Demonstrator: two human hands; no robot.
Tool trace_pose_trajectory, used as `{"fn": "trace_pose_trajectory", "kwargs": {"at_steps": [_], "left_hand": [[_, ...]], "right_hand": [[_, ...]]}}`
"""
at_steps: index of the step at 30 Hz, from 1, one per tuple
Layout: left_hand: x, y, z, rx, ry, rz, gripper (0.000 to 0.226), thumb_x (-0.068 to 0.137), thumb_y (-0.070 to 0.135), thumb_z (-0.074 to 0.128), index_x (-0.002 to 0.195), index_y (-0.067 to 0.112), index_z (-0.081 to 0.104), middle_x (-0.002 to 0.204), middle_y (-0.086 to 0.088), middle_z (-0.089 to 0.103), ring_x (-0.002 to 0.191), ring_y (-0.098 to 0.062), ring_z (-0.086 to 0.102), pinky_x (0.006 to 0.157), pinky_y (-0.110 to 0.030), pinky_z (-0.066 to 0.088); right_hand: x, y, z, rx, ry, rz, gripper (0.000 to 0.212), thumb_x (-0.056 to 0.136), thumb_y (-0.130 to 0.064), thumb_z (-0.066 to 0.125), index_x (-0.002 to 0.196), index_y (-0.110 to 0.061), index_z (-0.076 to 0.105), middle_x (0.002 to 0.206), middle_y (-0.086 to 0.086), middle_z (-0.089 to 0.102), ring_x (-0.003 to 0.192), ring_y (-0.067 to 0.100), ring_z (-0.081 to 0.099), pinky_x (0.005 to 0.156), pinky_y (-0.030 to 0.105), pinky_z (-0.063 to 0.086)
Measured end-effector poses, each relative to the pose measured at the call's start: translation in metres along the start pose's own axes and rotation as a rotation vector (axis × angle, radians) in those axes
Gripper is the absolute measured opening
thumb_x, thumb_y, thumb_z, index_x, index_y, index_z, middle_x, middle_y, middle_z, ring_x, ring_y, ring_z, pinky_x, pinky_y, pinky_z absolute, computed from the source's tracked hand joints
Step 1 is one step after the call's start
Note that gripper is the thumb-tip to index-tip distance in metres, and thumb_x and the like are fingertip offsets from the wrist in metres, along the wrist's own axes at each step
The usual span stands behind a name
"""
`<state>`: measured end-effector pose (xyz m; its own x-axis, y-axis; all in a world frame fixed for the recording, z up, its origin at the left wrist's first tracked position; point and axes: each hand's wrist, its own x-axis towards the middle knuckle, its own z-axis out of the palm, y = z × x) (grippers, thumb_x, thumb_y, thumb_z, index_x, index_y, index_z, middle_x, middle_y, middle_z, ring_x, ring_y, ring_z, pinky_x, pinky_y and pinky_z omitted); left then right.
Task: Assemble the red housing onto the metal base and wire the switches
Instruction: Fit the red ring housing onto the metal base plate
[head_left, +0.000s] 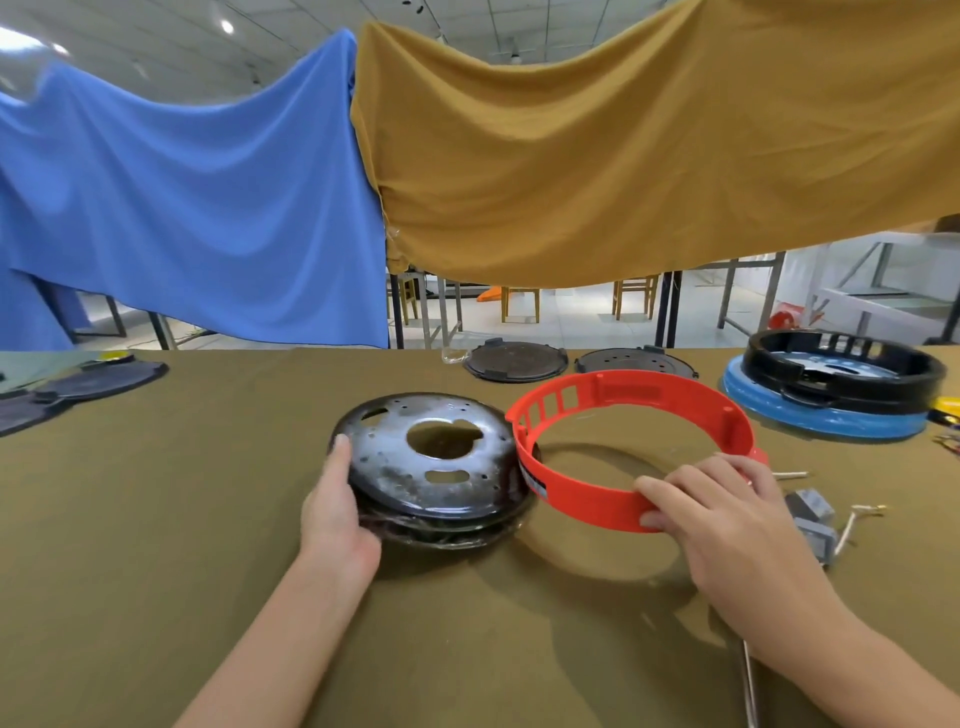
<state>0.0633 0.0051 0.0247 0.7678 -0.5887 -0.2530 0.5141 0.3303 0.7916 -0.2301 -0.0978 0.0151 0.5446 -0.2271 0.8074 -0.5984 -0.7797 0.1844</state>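
A round dark metal base (434, 467) with a large centre hole lies on the olive cloth of the table (156, 493). My left hand (335, 512) holds its left rim, fingers along the edge. To its right, the red ring-shaped housing (631, 405) is lifted and tilted, its left edge touching the base. My right hand (727, 525) grips the housing's near wall, fingers curled over the top. Grey switches (813, 517) with loose wires lie just right of that hand.
A black housing on a blue ring (831, 395) stands at the right. Two dark round plates (514, 361) lie near the far edge, and dark parts (78, 389) at the far left. A metal rod (748, 686) lies near my right forearm. Blue and mustard cloths hang behind.
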Motion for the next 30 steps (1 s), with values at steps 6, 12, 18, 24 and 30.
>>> {"fn": "trace_pose_trajectory", "kwargs": {"at_steps": [6, 12, 18, 24, 30], "left_hand": [[0.003, -0.015, 0.000, 0.497, -0.109, 0.017, 0.045, 0.090, 0.030, 0.069, 0.124, 0.003, 0.056, 0.112, -0.012, 0.071, 0.097, -0.025, 0.070, 0.075, -0.039, 0.059], [-0.001, -0.017, -0.001, 1.093, 0.050, 0.272, 0.056, 0.084, 0.059, 0.062, 0.105, 0.008, 0.058, 0.107, -0.010, 0.063, 0.098, -0.030, 0.062, 0.090, -0.047, 0.052], [-0.008, -0.018, -0.001, 1.365, 0.058, 0.346, 0.058, 0.086, 0.060, 0.057, 0.107, 0.006, 0.060, 0.115, -0.016, 0.057, 0.112, -0.037, 0.051, 0.098, -0.043, 0.044], [-0.009, -0.022, 0.000, 1.372, 0.024, 0.438, 0.053, 0.090, 0.051, 0.057, 0.118, 0.006, 0.060, 0.117, -0.012, 0.044, 0.124, -0.033, 0.040, 0.106, -0.036, 0.033], [-0.017, -0.024, 0.004, 1.226, -0.088, 0.659, 0.044, 0.093, 0.041, 0.058, 0.131, 0.019, 0.055, 0.113, 0.002, 0.038, 0.112, -0.019, 0.034, 0.103, -0.032, 0.030]], "right_hand": [[0.000, -0.006, -0.001, -0.014, -0.019, -0.002, 0.014, 0.078, -0.010, 0.080, 0.091, -0.011, 0.075, 0.078, 0.002, 0.068, 0.073, 0.029, 0.064, 0.082, 0.051, 0.051], [0.001, -0.007, -0.002, 0.011, 0.003, -0.035, 0.012, 0.091, -0.019, 0.065, 0.090, -0.013, 0.075, 0.078, 0.000, 0.067, 0.073, 0.025, 0.064, 0.088, 0.044, 0.046], [0.004, -0.010, -0.005, 0.151, 0.011, -0.024, 0.031, 0.091, -0.026, 0.051, 0.092, -0.008, 0.075, 0.081, 0.002, 0.069, 0.076, 0.025, 0.065, 0.082, 0.047, 0.053], [0.006, -0.013, -0.007, 0.591, 0.050, 0.220, 0.009, 0.090, -0.015, 0.063, 0.098, -0.016, 0.067, 0.088, -0.010, 0.062, 0.086, 0.007, 0.055, 0.084, 0.016, 0.042], [0.020, -0.014, -0.017, 1.213, 0.225, 0.792, 0.019, 0.091, -0.010, 0.060, 0.095, -0.025, 0.070, 0.084, 0.001, 0.075, 0.076, 0.014, 0.069, 0.068, 0.020, 0.055]]}}
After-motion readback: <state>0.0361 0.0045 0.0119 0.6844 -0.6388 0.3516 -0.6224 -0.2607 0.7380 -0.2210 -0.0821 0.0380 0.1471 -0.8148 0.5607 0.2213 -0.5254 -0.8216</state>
